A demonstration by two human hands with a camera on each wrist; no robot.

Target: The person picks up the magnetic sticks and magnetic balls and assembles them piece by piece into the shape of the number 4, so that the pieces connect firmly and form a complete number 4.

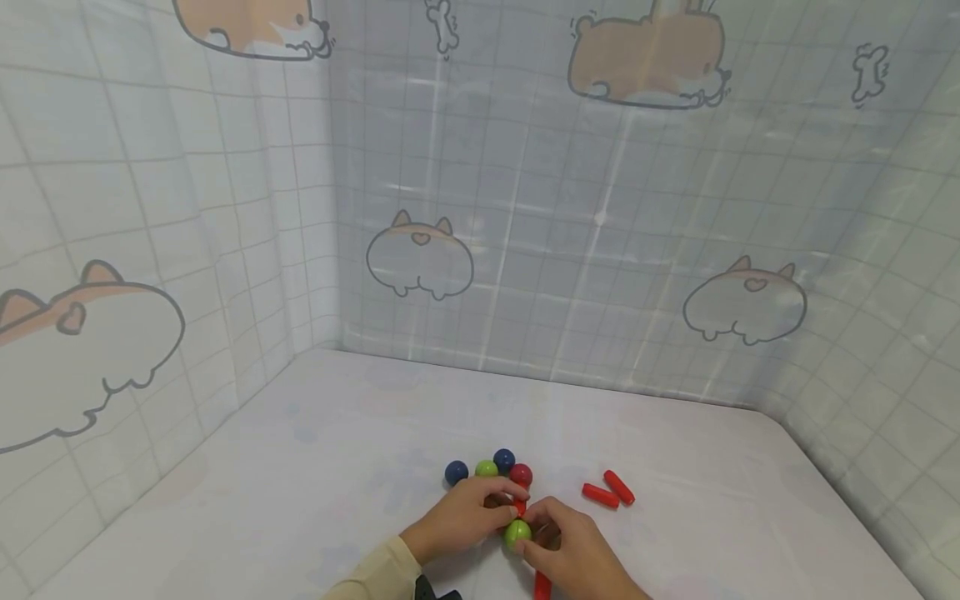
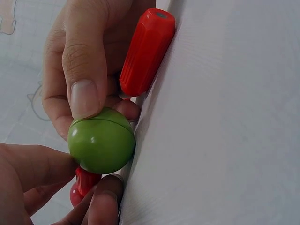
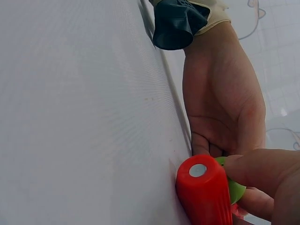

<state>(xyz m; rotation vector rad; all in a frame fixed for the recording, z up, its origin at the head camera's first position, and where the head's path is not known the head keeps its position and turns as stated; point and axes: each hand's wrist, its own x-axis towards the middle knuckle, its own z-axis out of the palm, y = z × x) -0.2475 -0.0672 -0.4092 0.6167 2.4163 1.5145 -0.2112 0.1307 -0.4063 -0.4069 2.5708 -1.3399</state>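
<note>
My right hand (image 1: pixel 576 542) pinches a glossy green ball (image 1: pixel 517 535) between thumb and fingers, low over the white table. My left hand (image 1: pixel 459 521) grips a short red rod (image 2: pixel 86 180) that meets this ball on its far side. A dark red ball (image 1: pixel 521 475) sits at the rod's other end. Under the right hand lies another red rod (image 1: pixel 542 585), ridged, with a grey metal disc in its end, as the right wrist view shows. The left fingers partly hide the gripped rod.
Just beyond the left hand are two dark blue balls (image 1: pixel 456 473) and a second green ball (image 1: pixel 486 469). Two loose red rods (image 1: pixel 601 496) lie to the right. Curtains with a grid and cartoon dogs (image 1: pixel 420 254) surround the white table (image 1: pixel 337 433).
</note>
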